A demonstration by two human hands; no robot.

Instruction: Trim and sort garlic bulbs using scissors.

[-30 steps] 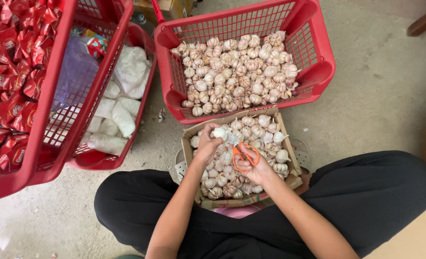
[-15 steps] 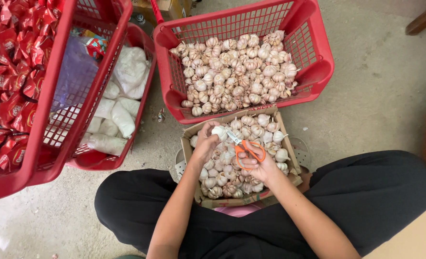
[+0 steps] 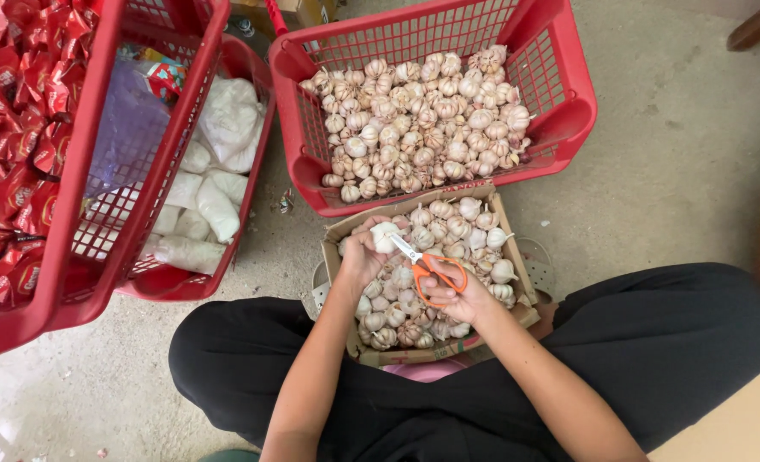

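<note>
The left hand [image 3: 361,257] grips a garlic bulb [image 3: 384,236] over the cardboard box [image 3: 517,257] of garlic in the lap, so bits can drop in, while the right hand [image 3: 461,299] fingers hold orange scissors [image 3: 427,267], blades touching the bulb.

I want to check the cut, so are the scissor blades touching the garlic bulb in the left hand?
Touching. The head view shows the scissors with their blade tips meeting the garlic bulb held in the left hand; no gap shows.
</note>
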